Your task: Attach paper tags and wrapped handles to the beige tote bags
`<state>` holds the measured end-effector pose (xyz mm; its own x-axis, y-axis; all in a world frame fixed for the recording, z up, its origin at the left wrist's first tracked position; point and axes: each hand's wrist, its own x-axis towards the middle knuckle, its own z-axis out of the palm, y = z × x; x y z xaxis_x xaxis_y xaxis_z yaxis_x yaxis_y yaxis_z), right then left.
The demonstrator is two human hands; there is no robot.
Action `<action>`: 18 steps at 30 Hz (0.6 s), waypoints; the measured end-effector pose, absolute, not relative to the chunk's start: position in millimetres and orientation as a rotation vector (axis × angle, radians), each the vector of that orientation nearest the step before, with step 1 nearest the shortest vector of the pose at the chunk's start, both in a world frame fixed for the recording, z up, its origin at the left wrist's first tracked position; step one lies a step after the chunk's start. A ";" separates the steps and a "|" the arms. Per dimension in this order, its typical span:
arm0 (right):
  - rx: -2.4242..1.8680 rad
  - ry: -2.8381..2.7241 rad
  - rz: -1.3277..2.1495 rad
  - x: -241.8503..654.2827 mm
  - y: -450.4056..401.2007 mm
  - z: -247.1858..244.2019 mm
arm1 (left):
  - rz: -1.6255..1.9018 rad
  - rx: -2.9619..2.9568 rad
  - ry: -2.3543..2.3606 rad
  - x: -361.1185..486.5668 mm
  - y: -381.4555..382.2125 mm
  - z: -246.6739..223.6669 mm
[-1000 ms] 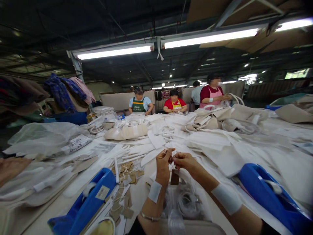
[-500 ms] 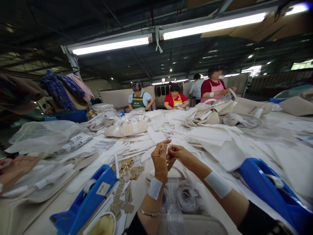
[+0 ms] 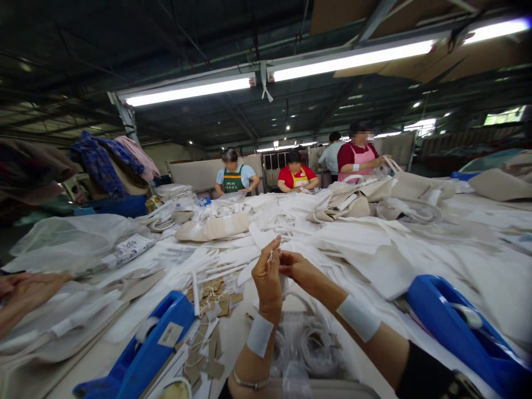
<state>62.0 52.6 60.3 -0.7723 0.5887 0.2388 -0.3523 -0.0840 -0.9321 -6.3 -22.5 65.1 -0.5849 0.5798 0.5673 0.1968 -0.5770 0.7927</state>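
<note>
My left hand (image 3: pixel 268 274) is raised in the middle, its fingers closed on a white tag string (image 3: pixel 271 256) whose ends stick out near the thumb. Against it, my right hand (image 3: pixel 300 270) pinches at the same string; its fingertips are partly hidden behind the left hand. Below both hands lies a beige bag (image 3: pixel 332 388) with coiled handles (image 3: pixel 318 346) under clear plastic. Brown cardboard tags (image 3: pixel 214 293) with white strings lie in a loose pile to the left of my hands.
Blue tape dispensers stand left (image 3: pixel 139 349) and right (image 3: pixel 461 327) of the bag. White sheets (image 3: pixel 366 255) and beige bags (image 3: pixel 216 227) cover the table. A co-worker's hands (image 3: pixel 35 293) rest on material at far left. Several people work across the table.
The view has shifted slightly. My hands have come closer together, and the brown tag that hung between them is now hidden. The co-worker's hand at left has lowered onto the material.
</note>
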 end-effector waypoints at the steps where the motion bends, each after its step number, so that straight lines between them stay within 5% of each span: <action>1: -0.243 -1.543 1.908 61.1 51.4 59.2 | 2.237 1.298 1.279 -6.9 -22.3 65.1; 12: -0.353 -1.403 1.992 80.5 59.4 53.9 | 2.209 1.128 1.219 -7.0 -20.0 64.0; 18: -0.328 -1.391 2.046 104.1 77.6 60.9 | 2.274 0.713 0.736 -13.7 -6.1 56.3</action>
